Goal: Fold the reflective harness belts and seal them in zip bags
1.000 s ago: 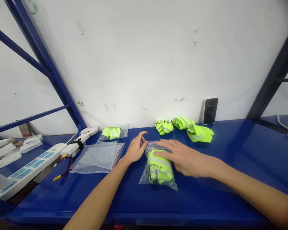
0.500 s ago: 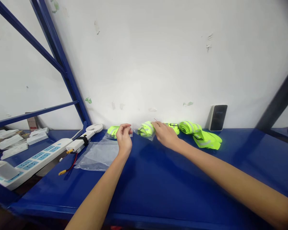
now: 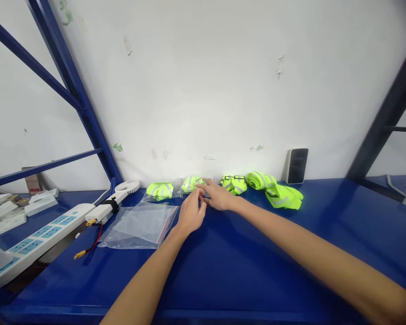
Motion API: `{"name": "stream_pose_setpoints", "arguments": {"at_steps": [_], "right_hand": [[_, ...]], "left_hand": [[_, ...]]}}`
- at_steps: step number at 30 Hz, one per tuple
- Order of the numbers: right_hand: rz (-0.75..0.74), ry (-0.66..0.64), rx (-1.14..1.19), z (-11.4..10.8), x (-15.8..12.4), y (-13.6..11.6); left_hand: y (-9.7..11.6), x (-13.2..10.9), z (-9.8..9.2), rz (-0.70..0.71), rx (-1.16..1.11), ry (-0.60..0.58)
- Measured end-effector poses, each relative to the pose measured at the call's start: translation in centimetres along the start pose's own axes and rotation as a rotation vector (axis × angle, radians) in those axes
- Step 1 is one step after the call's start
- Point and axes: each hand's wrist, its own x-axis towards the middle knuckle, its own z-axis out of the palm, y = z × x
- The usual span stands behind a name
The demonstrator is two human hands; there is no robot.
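Note:
A clear bag with a folded neon-yellow reflective strap bundle lies by the wall, just behind my hands. My right hand reaches over the bag's near right side with its fingers stretched out, seemingly touching the plastic. Close beside it, my left hand has loosely bent fingers, thumb apart, and nothing visible in it. The fingertips of both hands nearly meet. To the left rests another bagged neon bundle. On the right are a neon bundle with black buckles and a rolled neon strap with a loose end.
Flat clear zip bags lie left of my left arm. Beyond them are a white handheld fan, a wired connector and a power strip. A black-faced device leans against the wall. Blue frame posts rise at the left.
My hands have come together. The bagged bundle between them now lies by the wall, and both hands have loosened. The view has shifted slightly right.

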Motion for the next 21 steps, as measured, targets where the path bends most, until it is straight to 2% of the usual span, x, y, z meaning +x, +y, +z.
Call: {"name": "stream_pose_setpoints", "arguments": {"at_steps": [3, 5, 6, 8, 11, 16, 18, 21], "right_hand": [[0.134, 0.133, -0.069, -2.4, -2.8, 2.4], [0.280, 0.226, -0.035, -3.6, -4.3, 4.1], [0.360, 0.304, -0.011, -4.0, -4.9, 4.9], [0.432, 0.369, 0.046, -4.3, -5.4, 6.5], [0.429, 0.342, 0.071, -3.6, -4.6, 8.7], [0.438, 0.191, 0.059, -1.9, -2.2, 11.3], [0.436, 0.147, 0.053, -1.4, -2.0, 11.2], [0.366, 0.116, 0.051, -0.9, -3.0, 9.5]], "left_hand": [[0.0, -0.2, 0.2, 0.045, -0.010, -0.126], [0.2, -0.4, 0.3, 0.077, 0.007, -0.228], [0.3, -0.4, 0.4, 0.096, 0.021, -0.276], [0.6, -0.5, 0.5, 0.132, 0.049, -0.347], [0.7, -0.5, 0.5, 0.141, 0.067, -0.381], [0.6, -0.5, 0.3, 0.124, 0.075, -0.391], [0.5, -0.5, 0.3, 0.119, 0.065, -0.380], [0.5, -0.6, 0.5, 0.086, 0.038, -0.324]]}}
